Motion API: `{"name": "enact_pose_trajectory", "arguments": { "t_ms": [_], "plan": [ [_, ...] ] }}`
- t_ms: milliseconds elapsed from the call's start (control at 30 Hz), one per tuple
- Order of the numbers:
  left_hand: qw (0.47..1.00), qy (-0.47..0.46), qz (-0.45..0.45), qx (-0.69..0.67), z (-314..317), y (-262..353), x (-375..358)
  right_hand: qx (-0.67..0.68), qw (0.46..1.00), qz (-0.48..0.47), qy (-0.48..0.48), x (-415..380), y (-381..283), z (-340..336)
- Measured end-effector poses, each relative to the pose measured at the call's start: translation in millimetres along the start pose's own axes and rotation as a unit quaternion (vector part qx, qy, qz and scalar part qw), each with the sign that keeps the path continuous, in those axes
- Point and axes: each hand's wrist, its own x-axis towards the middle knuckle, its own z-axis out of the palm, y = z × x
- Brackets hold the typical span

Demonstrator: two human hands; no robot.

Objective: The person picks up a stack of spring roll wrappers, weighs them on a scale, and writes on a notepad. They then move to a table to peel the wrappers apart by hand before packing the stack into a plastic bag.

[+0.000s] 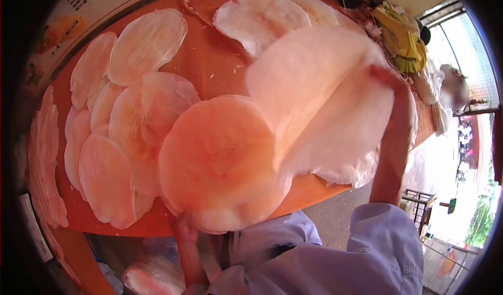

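My left hand [184,228] is at the table's front edge, its blurred fingers right at the lower rim of a round, thin, pale sheet [222,153]. That sheet lies flat on top of others and shows a soft, fibrous surface. On the far right, my right hand [386,78] is smeared by motion, with its fingers closed at the edge of a large whitish sheet [314,75]. This sheet is raised and bent over in a long fold, with its blurred lower part [340,132] spread beneath my right forearm.
Several more round sheets [152,112] overlap on the left of the orange table [209,70]. Others [262,20] lie at the back. Yellow cloth [401,36] and cables sit at the far right corner. A plastic-wrapped bundle [152,276] is under the table.
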Motion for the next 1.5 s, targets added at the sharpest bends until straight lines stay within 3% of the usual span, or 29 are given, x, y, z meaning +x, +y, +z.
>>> {"name": "enact_pose_trajectory", "arguments": {
  "t_ms": [33,67,167,233,333,433,500,533,600,700,800,867,900,933,967,1000,1033,1067,1133,1267,1333,1433,1500],
  "plan": [
    [1.0,0.009,-0.009,-0.007,2.1,-0.9,0.0,-0.022,0.997,0.011,0.073,10.0,-11.7,12.2],
    [1.0,0.018,-0.017,-0.012,4.9,-1.3,0.3,-0.074,0.997,-0.016,0.022,28.1,-18.9,7.8],
    [0.998,0.043,-0.042,-0.019,-3.0,-6.8,4.4,-0.106,0.994,-0.021,0.006,98.7,-27.7,15.3],
    [0.997,0.051,-0.056,-0.013,0.5,-6.6,1.5,-0.086,0.962,-0.017,-0.258,152.7,-44.1,23.9],
    [0.997,0.052,-0.057,-0.01,16.8,0.7,-1.3,-0.088,0.978,-0.125,-0.144,161.9,-65.2,75.0],
    [0.997,0.045,-0.058,-0.026,3.7,-2.7,-3.0,-0.012,0.987,-0.064,-0.148,213.5,-87.5,-30.4],
    [0.997,0.026,-0.053,-0.045,5.2,-0.5,-8.9,-0.088,0.994,-0.062,-0.007,168.7,-42.7,-26.8],
    [0.998,0.026,-0.046,-0.047,5.2,0.3,-12.9,-0.065,0.994,-0.054,0.075,159.7,-13.8,-33.4],
    [0.998,0.026,-0.027,-0.049,7.0,3.6,-19.0,-0.062,0.996,0.003,0.059,160.8,51.4,-106.5],
    [0.999,-0.028,-0.007,-0.025,16.5,11.8,-27.0,-0.027,0.966,0.221,0.13,132.9,139.5,-153.3],
    [0.994,-0.109,-0.019,-0.018,49.3,23.4,-32.9,-0.051,0.975,0.189,0.103,53.5,177.9,-90.0],
    [0.994,-0.098,0.002,0.057,58.3,17.2,-30.7,-0.183,0.956,0.226,0.035,3.4,180.4,-3.7],
    [0.991,-0.106,-0.029,0.081,79.1,28.8,-34.1,-0.143,0.959,0.22,-0.103,-16.2,195.9,14.4],
    [0.986,-0.144,0.021,0.084,102.2,34.4,-31.8,-0.193,0.935,0.243,-0.174,-33.3,205.8,47.7],
    [0.984,-0.138,0.015,0.11,113.3,39.2,-31.3,-0.333,0.895,0.121,-0.27,-58.0,214.9,80.4],
    [0.982,-0.136,0.029,0.131,111.2,36.1,-30.6,-0.431,0.845,0.099,-0.301,-73.2,208.4,115.2],
    [0.982,-0.154,0.035,0.105,104.8,32.4,-27.6,-0.446,0.835,-0.004,-0.32,-84.9,220.0,128.0],
    [0.981,-0.173,0.041,0.079,99.0,31.1,-25.5,-0.487,0.814,-0.083,-0.304,-91.1,228.2,132.7],
    [0.984,-0.112,0.037,0.131,93.2,34.6,-27.0,-0.484,0.814,-0.123,-0.297,-87.7,243.0,131.6],
    [0.973,-0.067,0.096,0.197,79.2,39.8,-28.2,-0.5,0.825,-0.078,-0.253,-87.6,239.1,137.4],
    [0.99,-0.012,0.024,0.138,83.4,38.1,-25.8,-0.547,0.809,-0.091,-0.195,-90.7,267.3,146.0],
    [0.995,0.042,0.029,0.09,67.4,24.4,-15.8,-0.527,0.833,-0.091,-0.142,-81.2,266.9,156.2],
    [0.999,0.031,0.019,0.023,47.5,25.9,-16.8,-0.478,0.845,-0.117,-0.209,-74.5,251.5,156.6]
  ]
}}
